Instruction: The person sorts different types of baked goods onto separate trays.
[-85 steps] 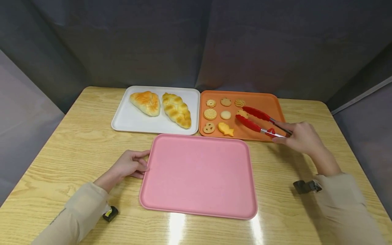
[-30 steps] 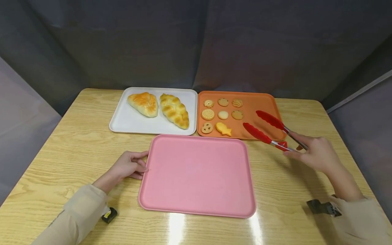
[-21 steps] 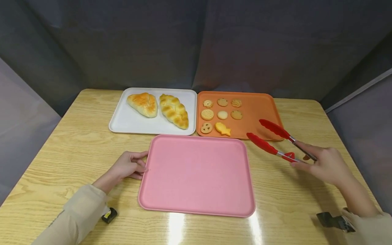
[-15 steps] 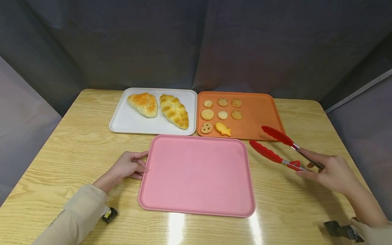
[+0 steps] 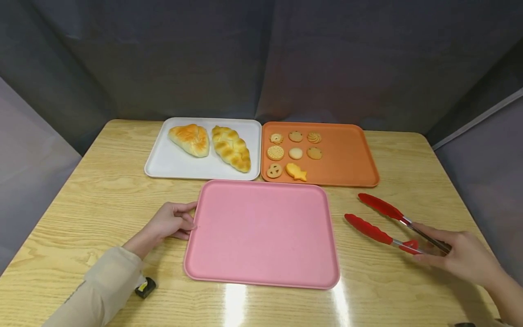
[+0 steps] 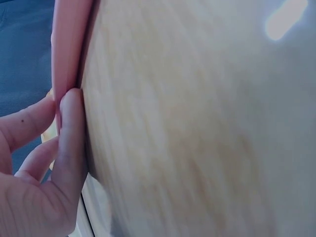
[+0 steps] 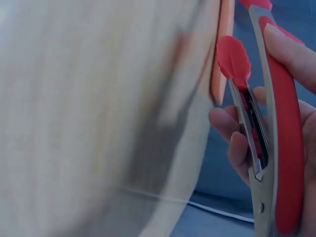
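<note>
My left hand (image 5: 172, 221) is at the left edge of a pink tray (image 5: 261, 236), its fingers pinching the rim; the left wrist view has fingers (image 6: 71, 118) on both sides of that rim. On the right, my right hand (image 5: 461, 256) grips red and metal tongs (image 5: 369, 229), thumb on one arm and fingers on the other. The tongs' red tips stand spread with nothing between them, over the table to the right of the pink tray. Close up in the right wrist view, the tongs (image 7: 286, 133) fill the right side.
Behind the pink tray, a white tray (image 5: 180, 170) bears a triangular bread (image 5: 191, 140) and a braided bread (image 5: 231, 149). Beside it, an orange tray (image 5: 347, 156) bears several small cookies and a fish-shaped cookie (image 5: 296, 172) on its left half. Dark curtains (image 5: 261, 59) border the wooden table (image 5: 98, 195).
The tongs let go of a cookie, which lies on the orange tray. My right hand has drawn them back toward me and rightward. My left hand has stayed at the pink tray.
</note>
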Demonstrator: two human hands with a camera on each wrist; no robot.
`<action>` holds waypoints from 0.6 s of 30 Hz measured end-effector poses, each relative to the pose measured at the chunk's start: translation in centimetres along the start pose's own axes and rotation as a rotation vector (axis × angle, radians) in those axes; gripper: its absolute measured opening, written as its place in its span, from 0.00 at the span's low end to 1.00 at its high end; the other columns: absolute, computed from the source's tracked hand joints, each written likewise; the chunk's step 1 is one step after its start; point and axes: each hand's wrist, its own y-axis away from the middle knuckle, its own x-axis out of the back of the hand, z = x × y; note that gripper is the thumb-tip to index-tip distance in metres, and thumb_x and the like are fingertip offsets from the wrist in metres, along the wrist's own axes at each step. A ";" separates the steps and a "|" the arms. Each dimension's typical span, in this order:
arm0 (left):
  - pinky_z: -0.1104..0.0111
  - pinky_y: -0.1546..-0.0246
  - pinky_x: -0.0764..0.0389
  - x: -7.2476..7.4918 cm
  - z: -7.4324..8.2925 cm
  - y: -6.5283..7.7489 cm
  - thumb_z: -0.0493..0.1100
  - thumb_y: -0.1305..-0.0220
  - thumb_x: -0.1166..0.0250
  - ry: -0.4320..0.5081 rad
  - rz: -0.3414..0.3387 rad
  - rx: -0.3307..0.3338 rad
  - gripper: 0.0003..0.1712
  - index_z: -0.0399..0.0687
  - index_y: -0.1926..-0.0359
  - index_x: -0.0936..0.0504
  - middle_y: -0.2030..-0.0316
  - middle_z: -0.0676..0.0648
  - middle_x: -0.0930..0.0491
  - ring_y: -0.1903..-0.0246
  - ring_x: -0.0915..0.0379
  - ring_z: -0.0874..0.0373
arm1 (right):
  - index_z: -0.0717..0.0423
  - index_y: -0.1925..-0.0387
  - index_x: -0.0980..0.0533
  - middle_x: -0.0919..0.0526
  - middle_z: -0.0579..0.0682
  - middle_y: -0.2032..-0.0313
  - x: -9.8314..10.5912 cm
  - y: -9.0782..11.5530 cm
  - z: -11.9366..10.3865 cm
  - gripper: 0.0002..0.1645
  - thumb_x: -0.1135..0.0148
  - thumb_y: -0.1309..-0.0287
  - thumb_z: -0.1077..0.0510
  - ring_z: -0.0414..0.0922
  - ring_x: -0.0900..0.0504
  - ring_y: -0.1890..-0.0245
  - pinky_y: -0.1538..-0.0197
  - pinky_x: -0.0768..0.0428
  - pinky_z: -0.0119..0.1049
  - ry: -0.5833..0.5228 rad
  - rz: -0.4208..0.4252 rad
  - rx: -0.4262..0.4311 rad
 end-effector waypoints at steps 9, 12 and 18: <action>0.63 0.76 0.16 -0.1 0.1 0.0 0.25 0.49 0.40 -0.010 0.002 0.007 0.38 0.34 0.35 0.43 0.72 0.38 0.23 0.82 0.25 0.59 | 0.50 0.40 0.31 0.19 0.59 0.60 -0.8 1.0 0.8 0.52 0.23 0.74 0.46 0.43 0.21 0.68 0.75 0.31 0.19 0.090 -0.093 -0.063; 0.63 0.76 0.16 -0.1 -0.1 0.0 0.25 0.49 0.40 -0.010 0.011 0.010 0.38 0.34 0.36 0.42 0.73 0.39 0.22 0.82 0.25 0.58 | 0.49 0.38 0.34 0.23 0.64 0.53 -0.9 1.1 0.9 0.56 0.23 0.76 0.42 0.61 0.23 0.58 0.67 0.22 0.29 0.142 -0.122 -0.053; 0.63 0.76 0.16 -0.1 0.0 0.0 0.25 0.49 0.40 -0.021 0.007 0.002 0.38 0.34 0.36 0.42 0.75 0.42 0.22 0.81 0.24 0.58 | 0.52 0.35 0.37 0.24 0.66 0.53 -1.2 1.4 1.2 0.61 0.23 0.78 0.41 0.64 0.26 0.56 0.63 0.25 0.56 0.163 -0.139 -0.044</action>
